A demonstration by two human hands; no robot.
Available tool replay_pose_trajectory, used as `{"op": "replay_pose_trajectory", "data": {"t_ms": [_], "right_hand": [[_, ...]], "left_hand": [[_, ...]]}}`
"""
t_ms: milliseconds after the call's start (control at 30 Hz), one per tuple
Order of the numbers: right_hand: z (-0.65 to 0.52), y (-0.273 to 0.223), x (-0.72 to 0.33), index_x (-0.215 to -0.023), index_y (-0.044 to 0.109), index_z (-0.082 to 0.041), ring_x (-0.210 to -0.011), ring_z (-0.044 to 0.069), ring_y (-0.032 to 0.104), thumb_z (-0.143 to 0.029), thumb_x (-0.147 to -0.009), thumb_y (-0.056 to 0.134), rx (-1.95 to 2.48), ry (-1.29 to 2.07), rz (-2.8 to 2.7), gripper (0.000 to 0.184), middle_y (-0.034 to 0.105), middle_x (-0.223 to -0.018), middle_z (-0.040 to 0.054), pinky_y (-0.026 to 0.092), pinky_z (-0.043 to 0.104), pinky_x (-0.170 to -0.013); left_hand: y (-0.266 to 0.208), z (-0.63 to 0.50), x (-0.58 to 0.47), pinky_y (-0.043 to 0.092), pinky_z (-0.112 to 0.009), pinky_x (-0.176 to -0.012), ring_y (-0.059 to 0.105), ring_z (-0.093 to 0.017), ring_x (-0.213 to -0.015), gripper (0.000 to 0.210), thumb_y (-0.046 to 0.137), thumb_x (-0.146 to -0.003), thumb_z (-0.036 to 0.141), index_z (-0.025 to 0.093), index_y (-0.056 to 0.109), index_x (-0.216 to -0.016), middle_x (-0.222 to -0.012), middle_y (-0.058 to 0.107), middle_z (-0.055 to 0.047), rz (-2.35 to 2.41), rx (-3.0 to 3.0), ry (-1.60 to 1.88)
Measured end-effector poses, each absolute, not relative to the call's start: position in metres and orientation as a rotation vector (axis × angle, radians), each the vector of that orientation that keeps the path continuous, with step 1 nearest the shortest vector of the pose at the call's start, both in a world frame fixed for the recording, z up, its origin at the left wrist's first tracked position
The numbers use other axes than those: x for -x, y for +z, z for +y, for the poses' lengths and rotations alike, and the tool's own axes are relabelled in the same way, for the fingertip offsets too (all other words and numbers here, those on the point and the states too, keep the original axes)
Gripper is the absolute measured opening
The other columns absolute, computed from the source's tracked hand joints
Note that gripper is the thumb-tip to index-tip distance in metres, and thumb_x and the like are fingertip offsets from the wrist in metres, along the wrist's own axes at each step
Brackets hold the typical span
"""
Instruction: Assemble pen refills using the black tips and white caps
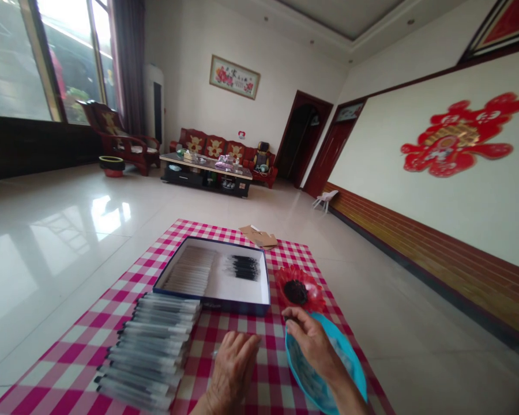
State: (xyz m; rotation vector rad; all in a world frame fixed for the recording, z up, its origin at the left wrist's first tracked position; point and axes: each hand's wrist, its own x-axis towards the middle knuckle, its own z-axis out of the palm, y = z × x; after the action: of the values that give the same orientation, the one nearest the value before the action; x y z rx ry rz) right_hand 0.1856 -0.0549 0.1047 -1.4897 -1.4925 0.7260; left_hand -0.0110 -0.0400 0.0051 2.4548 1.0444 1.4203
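Note:
My left hand (233, 366) is closed above the checked cloth, beside the pile of pens. A small translucent end, like part of a clear pen, pokes out at its left side; the fingers hide the rest. Over the rim of a blue bowl (361, 374), my right hand (309, 343) pinches a small dark piece between thumb and fingers. Translucent pieces lie in that bowl. Just beyond it is a red flower-shaped dish (315, 297) holding small black pieces (296, 292). Several clear pens with dark ends (151, 346) lie in a row at left.
A shallow blue-edged box (218, 288) with a white inside holds clear barrels (190, 271) and thin black-ended sticks (244, 268). Brown cardboard (259, 236) lies at the far edge of the checked tablecloth (108, 328). A coffee table (205, 173) and wooden sofa stand across the room.

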Motion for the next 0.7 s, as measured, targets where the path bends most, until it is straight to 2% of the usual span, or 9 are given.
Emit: {"op": "replay_pose_trajectory", "data": {"t_ms": [200,400,700], "right_hand": [[-0.078,0.079,-0.15,-0.094,0.063,-0.02,-0.083,0.02,0.062,-0.039,-0.081,0.061,1.355,0.838,-1.275,0.023,0.066,-0.087,0.0034,0.051,0.028,-0.077],[-0.081,0.041,-0.126,-0.09,0.064,-0.018,-0.08,0.021,0.064,-0.045,-0.078,0.064,1.317,0.759,-1.06,0.029,0.067,-0.084,0.005,0.053,0.031,-0.074],[-0.079,0.02,-0.119,-0.089,0.067,-0.018,-0.082,0.023,0.066,-0.042,-0.077,0.064,1.327,0.746,-1.072,0.027,0.071,-0.085,0.0073,0.054,0.033,-0.074]], "left_hand": [[0.003,-0.041,0.013,0.043,-0.032,-0.066,0.056,-0.018,-0.068,0.025,0.04,-0.093,0.012,0.018,0.056,-0.112,-0.078,0.062,-0.005,1.016,-2.434,1.509],[0.001,-0.042,0.014,0.044,-0.033,-0.069,0.057,-0.018,-0.073,0.025,0.04,-0.094,0.012,0.017,0.056,-0.112,-0.082,0.063,-0.006,1.036,-2.403,1.524],[-0.001,-0.043,0.013,0.042,-0.033,-0.068,0.057,-0.019,-0.072,0.025,0.04,-0.094,0.012,0.017,0.057,-0.112,-0.08,0.063,-0.006,1.054,-2.451,1.466]]}}
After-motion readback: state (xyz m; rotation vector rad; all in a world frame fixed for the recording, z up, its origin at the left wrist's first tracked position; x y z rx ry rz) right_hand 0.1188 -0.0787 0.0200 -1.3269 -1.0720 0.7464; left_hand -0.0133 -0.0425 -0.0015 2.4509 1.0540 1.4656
